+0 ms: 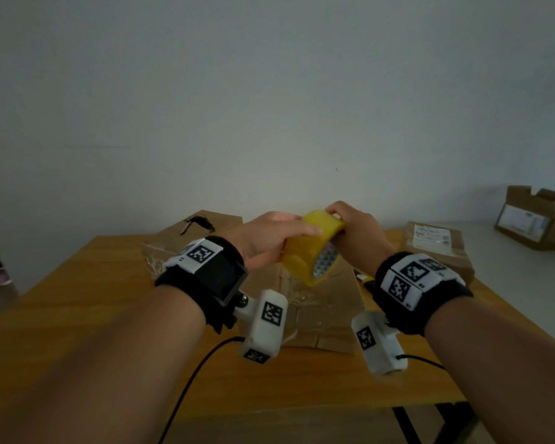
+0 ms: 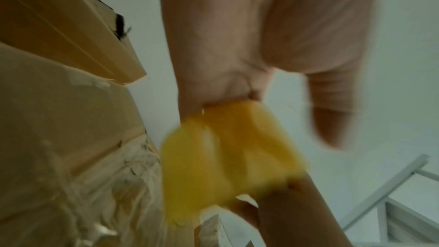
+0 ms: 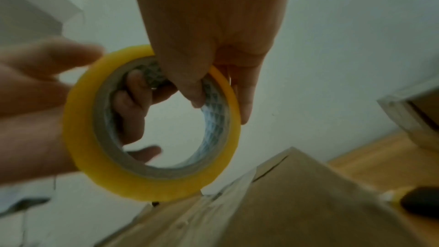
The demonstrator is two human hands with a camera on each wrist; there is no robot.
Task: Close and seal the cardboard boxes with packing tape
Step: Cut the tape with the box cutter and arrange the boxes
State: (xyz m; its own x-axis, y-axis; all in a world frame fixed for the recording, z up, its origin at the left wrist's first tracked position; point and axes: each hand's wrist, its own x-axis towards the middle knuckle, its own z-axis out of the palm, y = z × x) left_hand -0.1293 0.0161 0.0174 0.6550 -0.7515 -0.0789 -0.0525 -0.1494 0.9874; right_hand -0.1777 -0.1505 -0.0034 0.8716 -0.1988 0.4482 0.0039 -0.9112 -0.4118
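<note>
Right hand (image 1: 354, 232) grips the tape roll (image 1: 313, 248) at its 1 o'clock edge, thumb hooked through the core, fingers over the outer face. Left hand (image 1: 269, 240) holds the roll's 9 o'clock side, fingers lying along the yellow wrap with tips inside the core; likely feeling for the free tape end. Roll hangs in the air above the cardboard box (image 1: 327, 312), which lies on the wooden table (image 1: 87, 315) with flaps down. Second box (image 1: 439, 248) at 2 o'clock, open box (image 1: 535, 219) beyond.
</note>
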